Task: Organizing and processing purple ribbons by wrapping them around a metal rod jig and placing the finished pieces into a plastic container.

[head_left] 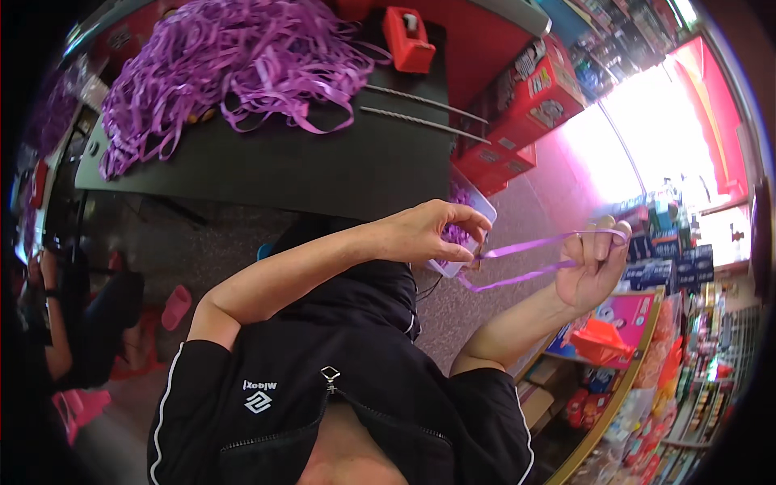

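A thin purple ribbon (529,244) stretches in a long loop between my hands, over the floor to the right of the table. My left hand (432,233) pinches its near end with thumb and fingers; a small brownish piece shows there, too little to name. Around the curled fingers of my right hand (596,263) runs the loop's other end, pulled out to the right. Just behind my left hand, partly hidden by it, is a whitish plastic bin (487,208) with purple pieces inside. A large tangled heap of purple ribbons (234,61) covers the table's far left.
The dark table (323,174) carries a red tape dispenser (409,39). Two twisted metal rods (428,121) jut past its right edge. Red boxes (537,93) are stacked beyond. Goods-filled shelves (703,388) line the right. Another person (73,299) sits at left, near pink slippers (176,307).
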Demonstrator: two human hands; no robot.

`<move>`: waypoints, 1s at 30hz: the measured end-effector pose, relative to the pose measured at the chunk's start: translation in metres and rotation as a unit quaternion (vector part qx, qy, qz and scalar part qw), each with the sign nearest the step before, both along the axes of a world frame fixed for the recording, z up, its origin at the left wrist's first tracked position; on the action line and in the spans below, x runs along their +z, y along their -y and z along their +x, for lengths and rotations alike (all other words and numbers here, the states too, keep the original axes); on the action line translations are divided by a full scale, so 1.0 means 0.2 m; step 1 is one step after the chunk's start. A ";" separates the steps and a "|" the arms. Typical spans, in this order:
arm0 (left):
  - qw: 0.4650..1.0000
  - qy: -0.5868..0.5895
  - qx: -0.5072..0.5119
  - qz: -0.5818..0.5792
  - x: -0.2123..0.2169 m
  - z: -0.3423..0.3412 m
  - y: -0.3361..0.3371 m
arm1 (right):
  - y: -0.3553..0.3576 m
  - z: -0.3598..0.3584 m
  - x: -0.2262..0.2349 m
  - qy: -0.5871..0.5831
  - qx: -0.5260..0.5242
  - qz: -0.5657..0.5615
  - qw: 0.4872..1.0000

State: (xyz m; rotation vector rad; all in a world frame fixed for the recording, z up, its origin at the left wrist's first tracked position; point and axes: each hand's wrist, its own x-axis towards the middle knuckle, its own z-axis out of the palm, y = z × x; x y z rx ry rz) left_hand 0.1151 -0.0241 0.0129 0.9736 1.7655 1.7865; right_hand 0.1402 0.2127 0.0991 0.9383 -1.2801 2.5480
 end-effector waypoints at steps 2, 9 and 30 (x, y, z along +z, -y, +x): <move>0.998 -0.048 0.034 0.006 -0.04 0.02 -0.12 | -0.07 0.04 -0.04 0.033 0.009 -0.032 0.999; 0.998 -0.011 -0.041 0.056 -0.10 0.06 -0.44 | -0.06 0.06 -0.07 0.014 0.189 -0.107 0.976; 0.959 0.254 -0.055 0.111 -0.35 0.20 -0.15 | -0.40 0.21 -0.35 0.170 -0.506 0.382 0.754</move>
